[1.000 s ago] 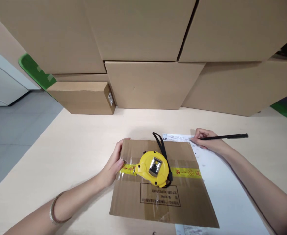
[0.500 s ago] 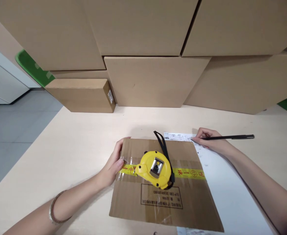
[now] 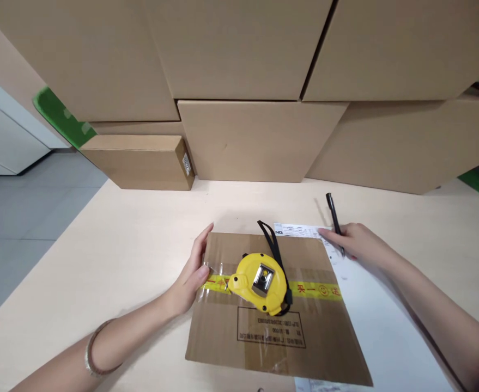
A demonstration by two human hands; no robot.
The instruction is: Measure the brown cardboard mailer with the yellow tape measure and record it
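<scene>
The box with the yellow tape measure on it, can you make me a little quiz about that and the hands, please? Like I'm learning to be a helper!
1. True or false: the yellow tape measure lies on top of the cardboard box.
2. What is the right hand holding?
A) a spoon
B) a black pen
C) scissors
3. Fill in the blank: the bracelet is on the ____ arm.

Key: 1 true; 2 B; 3 left

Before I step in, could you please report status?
Left hand gripping taped carton. Right hand holding black pen by printed sheet. Yellow tape measure atop carton, which partly covers sheet.
</scene>
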